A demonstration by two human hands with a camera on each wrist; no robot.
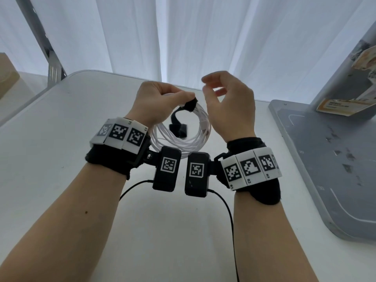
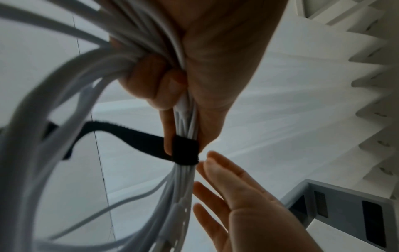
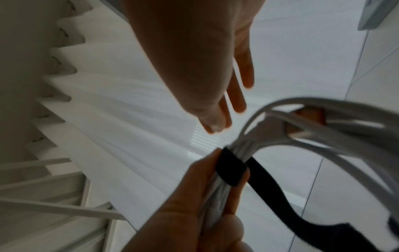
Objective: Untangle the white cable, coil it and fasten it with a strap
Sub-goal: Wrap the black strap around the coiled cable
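Observation:
The white cable (image 1: 181, 139) hangs as a coil of several loops above the table, gathered at its top in my left hand (image 1: 162, 100). That hand grips the bunched strands (image 2: 185, 119), thumb and fingers curled round them. A black strap (image 1: 190, 104) is wrapped once around the bundle just past the fingertips (image 2: 185, 150), and its long free tail (image 1: 178, 127) dangles inside the coil (image 3: 274, 196). My right hand (image 1: 223, 98) hovers right beside the strap with fingers loosely spread (image 2: 226, 184), holding nothing (image 3: 228, 105).
The white table (image 1: 71, 149) lies below the hands. A grey metal stand with a flat base (image 1: 325, 169) occupies the right side. White curtains hang behind. Black wires from the wrist cameras trail toward me (image 1: 230, 216). A cardboard box (image 1: 8, 76) sits at far left.

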